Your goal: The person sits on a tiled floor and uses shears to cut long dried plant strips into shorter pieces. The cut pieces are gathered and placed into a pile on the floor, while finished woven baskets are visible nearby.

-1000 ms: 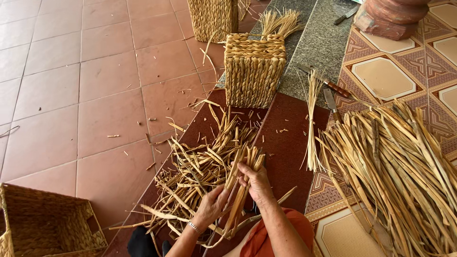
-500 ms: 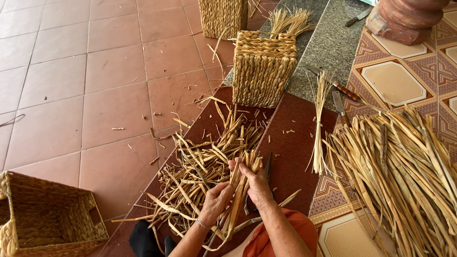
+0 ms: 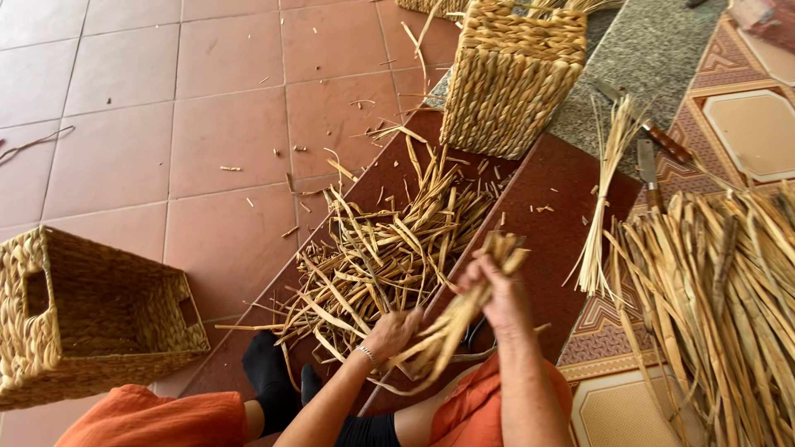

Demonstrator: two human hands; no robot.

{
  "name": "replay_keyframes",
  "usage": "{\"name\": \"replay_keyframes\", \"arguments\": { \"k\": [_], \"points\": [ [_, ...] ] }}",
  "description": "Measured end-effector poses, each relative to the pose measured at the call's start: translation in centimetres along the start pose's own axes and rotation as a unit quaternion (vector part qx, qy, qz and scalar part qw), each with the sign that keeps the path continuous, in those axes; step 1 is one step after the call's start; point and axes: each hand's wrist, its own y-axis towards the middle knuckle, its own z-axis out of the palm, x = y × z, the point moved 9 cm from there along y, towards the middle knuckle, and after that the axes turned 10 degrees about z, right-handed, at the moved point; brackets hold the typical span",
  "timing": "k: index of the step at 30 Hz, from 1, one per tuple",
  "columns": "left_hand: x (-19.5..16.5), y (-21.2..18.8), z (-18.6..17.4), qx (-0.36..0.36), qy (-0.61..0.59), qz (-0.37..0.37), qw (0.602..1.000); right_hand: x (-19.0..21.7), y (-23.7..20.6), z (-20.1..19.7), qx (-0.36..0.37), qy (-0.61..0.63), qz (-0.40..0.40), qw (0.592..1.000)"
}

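Both hands grip one bundle of dried strips (image 3: 451,327), right hand (image 3: 497,290) closed high, left hand (image 3: 393,331) closed low, long axis slanting up-right.

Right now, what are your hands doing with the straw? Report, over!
Left hand and right hand both gripping one bundle of dry straw strips. Loose scrap pile lies just beyond. Nothing blocking the hands.

The tiled floor (image 3: 166,157) carries a heap of straw scraps (image 3: 381,257), two woven baskets (image 3: 83,319) and long reeds (image 3: 720,306).
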Motion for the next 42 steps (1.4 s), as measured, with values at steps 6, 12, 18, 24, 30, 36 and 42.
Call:
{"name": "replay_keyframes", "arguments": {
  "k": [6,12,18,24,30,36,42],
  "points": [
    [4.2,-0.9,-5.6,-0.114,0.085,-0.006,0.990,1.2,0.5,-3.4,0.173,0.124,0.014,0.977],
    [-1.4,5.2,-10.1,-0.083,0.474,0.027,0.876,-0.4,1.3,-3.4,0.110,0.037,0.024,0.993],
    [-2.5,6.6,-9.5,-0.005,0.572,0.051,0.819,-0.7,1.5,-2.9,0.055,0.013,0.034,0.998],
    [-10.2,1.6,-7.6,-0.197,0.248,0.308,0.897,-1.1,1.9,-1.4,0.056,-0.072,-0.002,0.996],
    [-15.7,0.1,-8.4,-0.209,-0.127,0.345,0.906,-3.3,1.0,1.0,-0.022,-0.105,0.026,0.994],
    [-14.1,1.8,-7.7,-0.198,-0.324,0.252,0.890,-2.1,0.2,2.8,-0.013,-0.117,0.019,0.993],
    [-5.3,4.2,-12.9,-0.315,-0.246,0.075,0.914,1.2,-0.9,1.1,0.198,0.097,0.046,0.974]
  ]
}}
